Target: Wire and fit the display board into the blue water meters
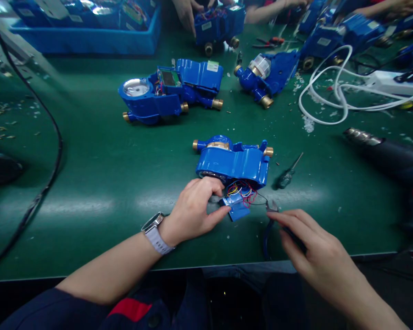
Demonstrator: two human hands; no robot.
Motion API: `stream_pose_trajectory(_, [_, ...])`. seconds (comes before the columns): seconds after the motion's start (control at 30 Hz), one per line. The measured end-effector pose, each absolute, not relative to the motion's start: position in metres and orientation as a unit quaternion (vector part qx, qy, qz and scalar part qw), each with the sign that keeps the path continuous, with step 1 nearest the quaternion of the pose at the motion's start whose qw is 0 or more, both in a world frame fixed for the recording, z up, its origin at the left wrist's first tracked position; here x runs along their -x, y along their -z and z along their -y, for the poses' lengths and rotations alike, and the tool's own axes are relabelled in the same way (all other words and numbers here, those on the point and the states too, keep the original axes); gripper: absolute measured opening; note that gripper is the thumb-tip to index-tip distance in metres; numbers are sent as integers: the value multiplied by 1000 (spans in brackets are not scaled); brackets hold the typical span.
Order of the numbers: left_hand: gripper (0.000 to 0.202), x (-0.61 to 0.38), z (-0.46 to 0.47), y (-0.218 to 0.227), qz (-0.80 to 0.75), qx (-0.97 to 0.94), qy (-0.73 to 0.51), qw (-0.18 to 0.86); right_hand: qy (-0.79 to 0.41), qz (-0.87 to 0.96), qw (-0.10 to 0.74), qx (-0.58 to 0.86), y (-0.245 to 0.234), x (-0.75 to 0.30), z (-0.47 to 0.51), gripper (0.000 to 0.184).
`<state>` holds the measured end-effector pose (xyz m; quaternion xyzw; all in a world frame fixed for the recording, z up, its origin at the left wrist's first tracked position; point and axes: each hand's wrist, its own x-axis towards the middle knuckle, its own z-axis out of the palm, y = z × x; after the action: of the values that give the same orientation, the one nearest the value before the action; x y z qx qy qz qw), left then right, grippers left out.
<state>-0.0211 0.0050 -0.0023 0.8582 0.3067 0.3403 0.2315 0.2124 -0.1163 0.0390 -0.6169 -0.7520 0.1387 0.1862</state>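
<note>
A blue water meter (232,162) with brass pipe ends lies on its side in front of me. Thin red, yellow, white and black wires (242,189) come out of its near side, and a small blue flat part (239,211) lies under them. My left hand (198,208) is closed at the meter's near edge, its fingers curled against the housing and its thumb by the blue part; the exact grip is partly hidden. In my right hand (313,243) is a pair of cutting pliers (271,207), gripped with the jaws at a dark wire.
On the green table (106,160), a screwdriver (287,176) and a heat gun (382,146) lie to the right. Farther back are an opened meter (165,91), another meter (258,78), a white cable (340,91) and a blue bin (89,41). Other people's hands (187,13) work across the table.
</note>
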Motion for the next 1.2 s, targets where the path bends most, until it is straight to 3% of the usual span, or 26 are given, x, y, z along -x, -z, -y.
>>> stream_pose_trajectory(0.2, [6,23,-8,0,-266,-883,-334,194,106,772,76,622,-34,-214,108,27])
stream_pose_trajectory(0.3, [10,23,-8,1,-295,-861,-339,239,99,756,83,641,-38,-224,103,26])
stream_pose_trajectory(0.47, [23,18,-8,7,-364,-772,-326,405,40,768,62,636,-39,-251,90,28])
stream_pose_trajectory(0.53, [19,15,-10,9,-353,-765,-330,425,52,786,86,610,-40,-247,86,25])
stream_pose_trajectory(0.63, [17,12,-12,10,-338,-764,-338,433,4,793,209,572,-42,-218,82,14])
stream_pose_trajectory(0.73, [22,11,-14,8,-330,-762,-339,442,-60,802,280,523,-39,-183,78,24])
stream_pose_trajectory(0.9, [26,12,-13,7,-312,-776,-336,433,-29,802,283,526,-26,-165,66,22])
stream_pose_trajectory(1.07, [9,12,-9,9,-298,-811,-332,378,4,811,281,513,-19,-170,58,16])
stream_pose_trajectory(1.2, [14,13,-8,11,-290,-830,-318,355,33,819,289,495,-20,-168,57,12])
